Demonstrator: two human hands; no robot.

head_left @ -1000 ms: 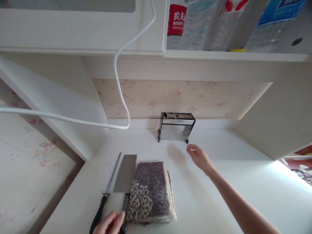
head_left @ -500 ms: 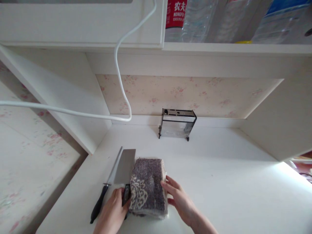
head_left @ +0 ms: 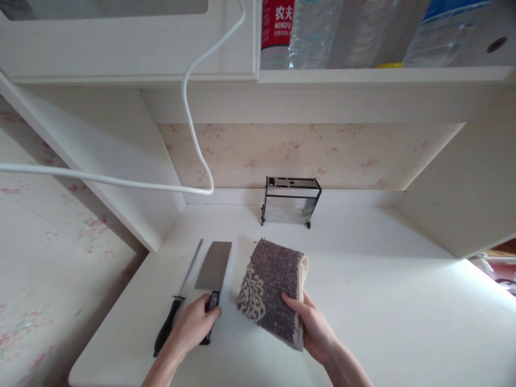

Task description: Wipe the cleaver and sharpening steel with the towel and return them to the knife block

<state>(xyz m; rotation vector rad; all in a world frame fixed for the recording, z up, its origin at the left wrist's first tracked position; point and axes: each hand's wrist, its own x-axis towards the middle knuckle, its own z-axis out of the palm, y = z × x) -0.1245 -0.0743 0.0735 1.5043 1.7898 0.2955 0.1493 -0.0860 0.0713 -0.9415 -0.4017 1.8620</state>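
Note:
My left hand [head_left: 196,321] is closed around the black handle of a cleaver [head_left: 215,266], whose broad blade points away from me over the white counter. Just left of it lies a sharpening steel [head_left: 171,320] with a black handle and a thin rod. My right hand [head_left: 313,325] grips the right edge of a folded cloth [head_left: 276,293], thumb on top and fingers beneath. The cloth is purple-grey with a cream pattern and is tilted, seemingly lifted off the surface. Its underside is hidden.
A knife block [head_left: 292,200] with clear sides and a black frame stands against the back wall. A white cable [head_left: 189,107] hangs in front at upper left. Water bottles [head_left: 310,35] sit on the shelf above. Side panels bound the white counter [head_left: 374,301].
The folded cloth has come up and moved right and away in my right hand, now gripped firmly. The cleaver has shifted slightly right, apart from the cloth. The view has moved a little.

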